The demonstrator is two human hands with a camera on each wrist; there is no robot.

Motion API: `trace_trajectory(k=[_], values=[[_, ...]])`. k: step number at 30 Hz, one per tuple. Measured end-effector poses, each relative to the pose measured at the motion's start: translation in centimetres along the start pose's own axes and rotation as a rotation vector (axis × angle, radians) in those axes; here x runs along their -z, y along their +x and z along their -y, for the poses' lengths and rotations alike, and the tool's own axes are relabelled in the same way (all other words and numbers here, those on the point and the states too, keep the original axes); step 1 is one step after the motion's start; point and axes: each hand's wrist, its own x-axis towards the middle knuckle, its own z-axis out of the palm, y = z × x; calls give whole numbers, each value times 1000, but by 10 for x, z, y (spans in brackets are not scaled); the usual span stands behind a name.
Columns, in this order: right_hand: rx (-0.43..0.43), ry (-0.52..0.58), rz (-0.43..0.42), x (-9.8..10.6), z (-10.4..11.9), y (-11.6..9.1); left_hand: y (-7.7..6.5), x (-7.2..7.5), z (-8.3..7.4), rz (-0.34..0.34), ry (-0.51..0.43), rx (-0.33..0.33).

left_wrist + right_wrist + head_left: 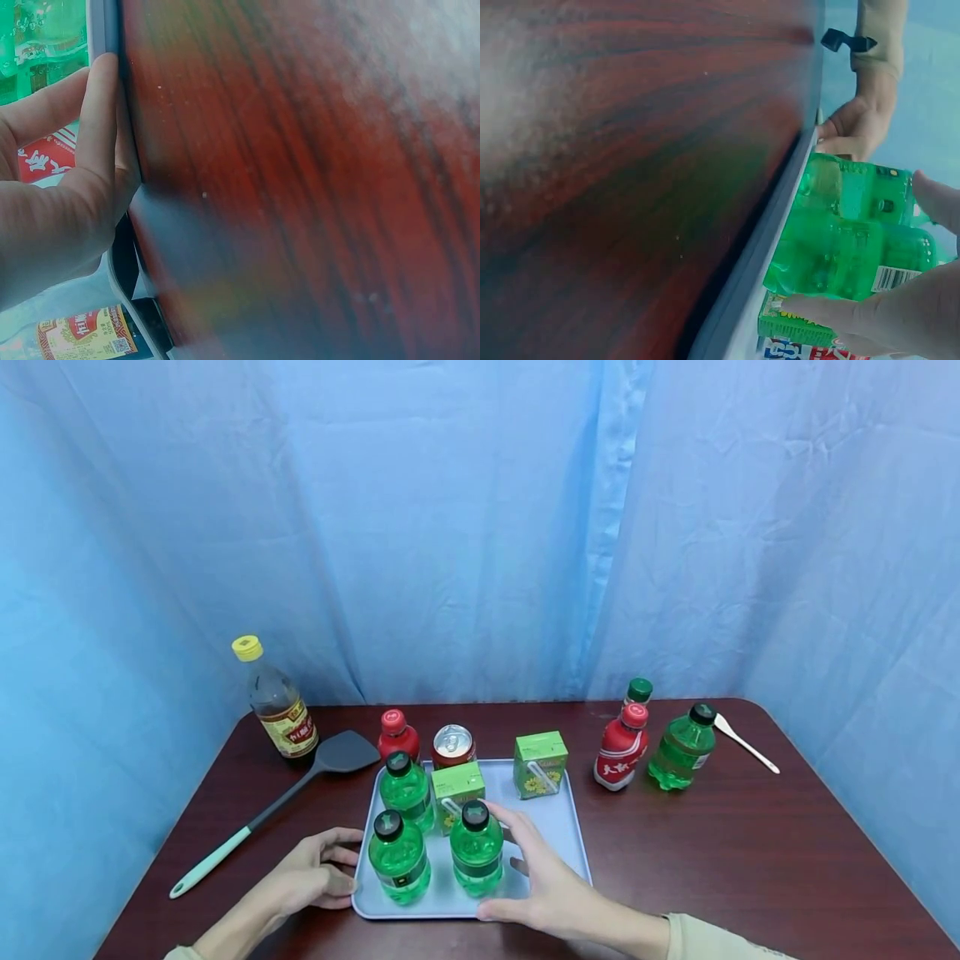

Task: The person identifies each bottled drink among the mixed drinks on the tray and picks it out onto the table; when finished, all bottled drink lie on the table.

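Observation:
My left hand rests at the left rim of a pale blue tray, with fingertips touching its edge near the front corner. My right hand reaches around the right side of a green drink bottle at the tray's front. Its fingers are behind the bottle, and the thumb is by the tray's front rim. In the right wrist view, the fingers look straight beside the bottle; firm contact cannot be told. Two more green bottles, one front-left and one behind, stand on the tray.
Two green juice cartons, left and right, a can and a red bottle occupy the tray's back. A spatula and sauce bottle are left; a red bottle, green bottle and spoon are right.

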Motion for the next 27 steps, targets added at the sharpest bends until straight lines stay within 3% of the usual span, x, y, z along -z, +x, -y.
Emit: trace_trajectory(k=[12,27], values=[[-49,28,-16,-2,-2,6,4,0,1,-15,4,34],[-91,86,-39,1,-5,18,1,-1,0,-14,14,14]])
